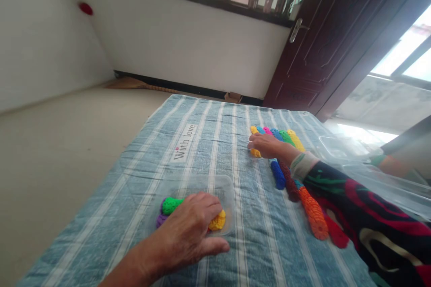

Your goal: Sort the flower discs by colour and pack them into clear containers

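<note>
Left hand lies open on knobbly bright crochet pieces; right hand grip unclear.

Covering crochet pieces in clear tray with left hand; touching coloured rolls on striped cloth with right hand.

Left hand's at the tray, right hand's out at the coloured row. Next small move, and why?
Probably close the right hand on the yellow piece under its fingertips and lift it. The left hand lies open over the pieces in the clear tray, thumb splayed on the cloth, so it grips nothing.
</note>
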`<state>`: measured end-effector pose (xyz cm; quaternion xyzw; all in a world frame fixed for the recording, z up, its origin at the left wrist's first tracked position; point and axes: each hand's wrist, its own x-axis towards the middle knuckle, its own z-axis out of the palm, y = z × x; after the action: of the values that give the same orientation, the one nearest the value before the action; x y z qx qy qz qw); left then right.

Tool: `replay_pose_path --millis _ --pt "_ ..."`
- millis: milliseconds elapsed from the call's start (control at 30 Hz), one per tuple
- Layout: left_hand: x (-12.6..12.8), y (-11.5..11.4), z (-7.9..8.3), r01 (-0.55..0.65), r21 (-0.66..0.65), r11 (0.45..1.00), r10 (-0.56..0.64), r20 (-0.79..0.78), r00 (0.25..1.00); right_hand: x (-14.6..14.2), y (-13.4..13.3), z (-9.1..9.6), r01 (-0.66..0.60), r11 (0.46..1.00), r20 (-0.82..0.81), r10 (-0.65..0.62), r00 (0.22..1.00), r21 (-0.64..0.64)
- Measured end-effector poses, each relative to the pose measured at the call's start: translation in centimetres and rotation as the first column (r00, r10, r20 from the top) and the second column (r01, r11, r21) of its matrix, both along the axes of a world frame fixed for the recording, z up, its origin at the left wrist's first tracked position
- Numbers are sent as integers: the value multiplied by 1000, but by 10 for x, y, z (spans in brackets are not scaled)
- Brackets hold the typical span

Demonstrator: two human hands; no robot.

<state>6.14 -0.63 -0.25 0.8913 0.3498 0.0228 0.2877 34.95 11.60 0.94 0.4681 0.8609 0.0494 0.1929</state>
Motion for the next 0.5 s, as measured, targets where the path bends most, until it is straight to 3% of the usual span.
replay_pose_path --millis 333,500 --pt "1 -4 6 1 12 1000 -1 -46 999 2 -7 -10 -76 997 36 76 996 -6" --pt "0 -6 1 70 64 996 -67 -51 996 -5 -16 3 -114 989 -90 122 988 91"
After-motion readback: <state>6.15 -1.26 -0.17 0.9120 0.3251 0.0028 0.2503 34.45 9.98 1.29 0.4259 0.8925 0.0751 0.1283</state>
